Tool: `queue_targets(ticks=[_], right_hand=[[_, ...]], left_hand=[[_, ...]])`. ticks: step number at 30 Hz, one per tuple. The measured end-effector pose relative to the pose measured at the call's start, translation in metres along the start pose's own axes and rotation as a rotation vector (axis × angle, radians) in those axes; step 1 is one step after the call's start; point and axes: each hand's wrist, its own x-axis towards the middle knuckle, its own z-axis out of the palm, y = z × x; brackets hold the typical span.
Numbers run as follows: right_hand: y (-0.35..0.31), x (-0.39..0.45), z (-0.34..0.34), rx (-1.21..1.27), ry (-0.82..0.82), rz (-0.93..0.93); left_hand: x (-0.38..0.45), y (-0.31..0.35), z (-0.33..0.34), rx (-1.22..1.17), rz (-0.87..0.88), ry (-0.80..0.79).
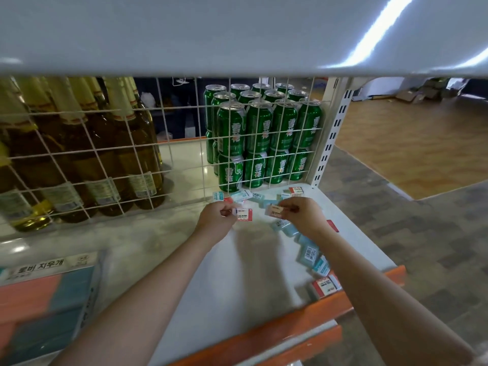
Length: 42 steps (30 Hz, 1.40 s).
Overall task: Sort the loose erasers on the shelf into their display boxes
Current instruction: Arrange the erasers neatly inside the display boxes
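Red-white eraser [244,214] pinched in left hand [215,217], another eraser [276,210] in right hand [303,216]

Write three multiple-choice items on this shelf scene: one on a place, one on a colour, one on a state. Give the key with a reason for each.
1. Where do the cans stand?
A. behind the wire grid
B. on the floor
C. in the display box

2. What colour is the shelf's front edge?
A. blue
B. orange
C. black

3. What is the left hand doing?
A. resting flat on the shelf
B. gripping a bottle
C. pinching an eraser

Key: 1 A, the wire grid crosses in front of them. 2 B, the strip below the white shelf is orange. 3 C, the fingers hold a red and white eraser; the right hand holds another eraser.
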Motion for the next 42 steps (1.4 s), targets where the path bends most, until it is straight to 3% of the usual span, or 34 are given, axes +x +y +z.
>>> queue_targets(ticks=[9,22,31,42], right_hand=[[-0.012,-0.023,0.009,0.077,-0.115,-0.048],[-0.045,-0.05,0.034,0.108,-0.11,-0.059],[-0.096,-0.072,0.076,0.191,-0.075,-0.087],[-0.194,-0.12,0.157,0.242,-0.102,-0.109]], left_hand=[[-0.018,-0.004,-0.025,-0.14,-0.076,-0.063],[-0.052,-0.017,-0.06,-0.074,-0.085,-0.004],[-0.082,-0.038,-0.124,0.198,0.024,0.179],[-0.128,-0.071,-0.245,0.391,0.056,0.179]])
